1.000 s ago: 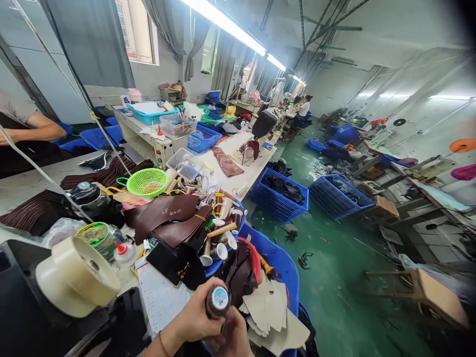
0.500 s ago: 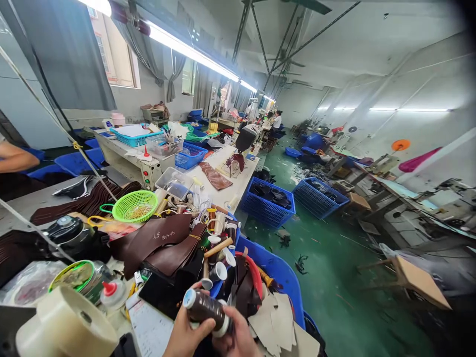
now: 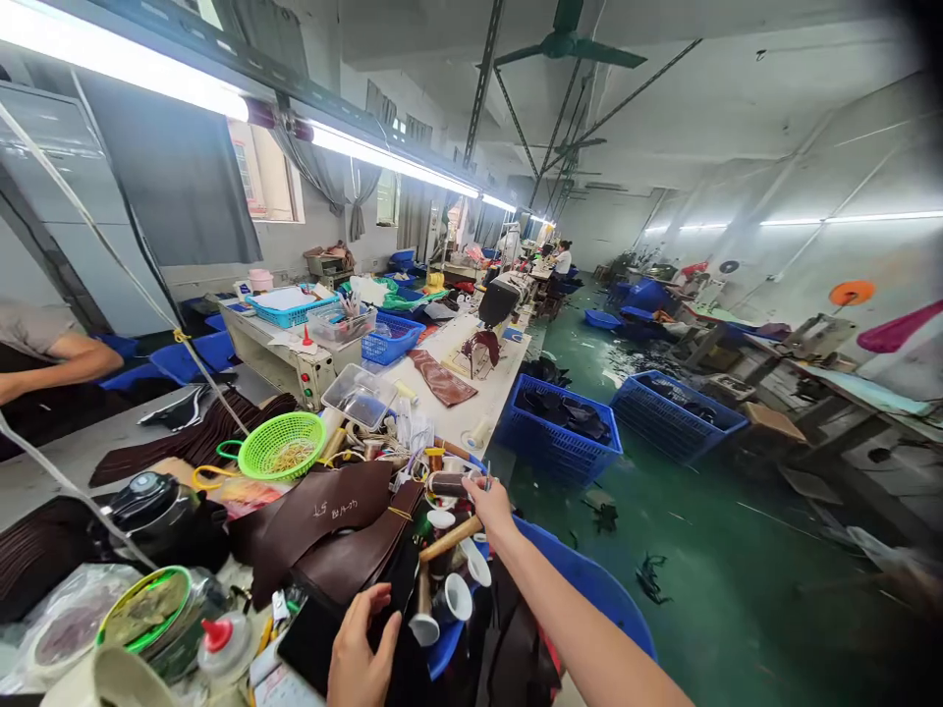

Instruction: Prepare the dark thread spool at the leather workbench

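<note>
My right hand (image 3: 490, 503) is stretched out over the cluttered bench, its fingers closed on the end of a brown thread spool (image 3: 445, 483) that lies on its side among several other spools and white cones (image 3: 451, 595). A thin blue-tipped tool sticks up just above that hand. Close to me, my left hand (image 3: 360, 650) rests with loosely bent, spread fingers on a black flat piece (image 3: 313, 638), beside stacked brown leather pieces (image 3: 324, 516). A wooden-handled tool (image 3: 449, 538) lies between the two hands.
A green mesh basket (image 3: 284, 444), a glue tin (image 3: 151, 609), a squeeze bottle (image 3: 221, 643) and a black jug (image 3: 151, 503) crowd the bench. A blue bin (image 3: 589, 589) stands under my right arm, with blue crates (image 3: 560, 424) on the green floor. Another person's arm (image 3: 55, 358) is at the left.
Both hands held the brown spool close to me before. Now my right hand has reached forward with it to the pile of spools, and my left hand has dropped onto the black piece.
</note>
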The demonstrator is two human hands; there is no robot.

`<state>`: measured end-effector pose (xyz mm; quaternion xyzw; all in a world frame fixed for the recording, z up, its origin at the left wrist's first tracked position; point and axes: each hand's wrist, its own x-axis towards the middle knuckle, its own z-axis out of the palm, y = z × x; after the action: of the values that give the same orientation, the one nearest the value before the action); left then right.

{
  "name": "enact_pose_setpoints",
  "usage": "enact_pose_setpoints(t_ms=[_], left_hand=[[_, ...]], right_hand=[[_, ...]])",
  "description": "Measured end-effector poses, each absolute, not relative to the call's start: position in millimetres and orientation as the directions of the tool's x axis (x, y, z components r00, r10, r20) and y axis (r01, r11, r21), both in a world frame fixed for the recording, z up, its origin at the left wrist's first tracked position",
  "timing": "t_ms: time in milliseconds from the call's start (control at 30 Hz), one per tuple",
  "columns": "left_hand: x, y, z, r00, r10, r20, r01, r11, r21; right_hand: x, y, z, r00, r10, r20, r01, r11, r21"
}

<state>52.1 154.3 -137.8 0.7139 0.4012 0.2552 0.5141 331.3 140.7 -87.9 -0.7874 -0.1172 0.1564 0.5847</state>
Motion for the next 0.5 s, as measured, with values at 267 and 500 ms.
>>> enact_pose_setpoints(t_ms=[267, 500], left_hand=[[127, 199, -125, 0.531, 0.832, -0.157, 0.715, -0.341, 0.611], [185, 227, -149, 0.509, 0.795, -0.330, 0.840, -0.377, 0.390]], right_hand=[[357, 204, -129, 0.798, 0.603, -0.015, 0.407, -0.557, -0.723], [376, 197, -149, 0.718, 0.690, -0.092, 0.542, -0.637, -0.548]])
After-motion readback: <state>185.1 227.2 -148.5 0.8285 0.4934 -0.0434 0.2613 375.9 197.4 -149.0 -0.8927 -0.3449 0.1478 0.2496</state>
